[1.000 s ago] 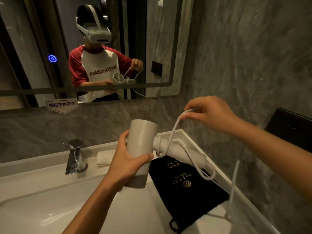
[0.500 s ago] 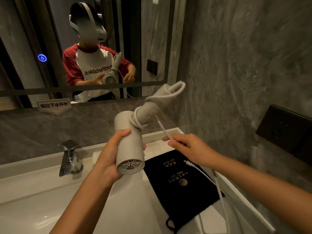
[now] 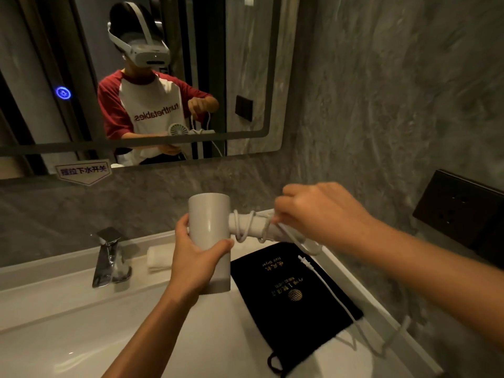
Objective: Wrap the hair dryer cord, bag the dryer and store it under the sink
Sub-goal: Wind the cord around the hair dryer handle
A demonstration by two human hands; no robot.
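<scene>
I hold a white hair dryer (image 3: 209, 222) over the sink counter, its barrel upright and its handle pointing right. My left hand (image 3: 195, 259) grips the barrel from below. A white cord (image 3: 331, 293) is looped a few times around the handle, and my right hand (image 3: 319, 211) pinches the cord just above the handle. The loose end of the cord trails down to the right over a black drawstring bag (image 3: 294, 304) with gold print, which lies flat on the counter.
A chrome faucet (image 3: 109, 257) stands at the left of the white basin (image 3: 68, 323), with a rolled white towel (image 3: 158, 257) behind it. A mirror (image 3: 245, 64) hangs above. A dark wall panel (image 3: 461, 211) sits on the grey marble wall at right.
The dryer has turned from handle-up back to barrel upright with the handle pointing right. My right hand rose from below the handle to above it, and more cord loops lie around the handle.
</scene>
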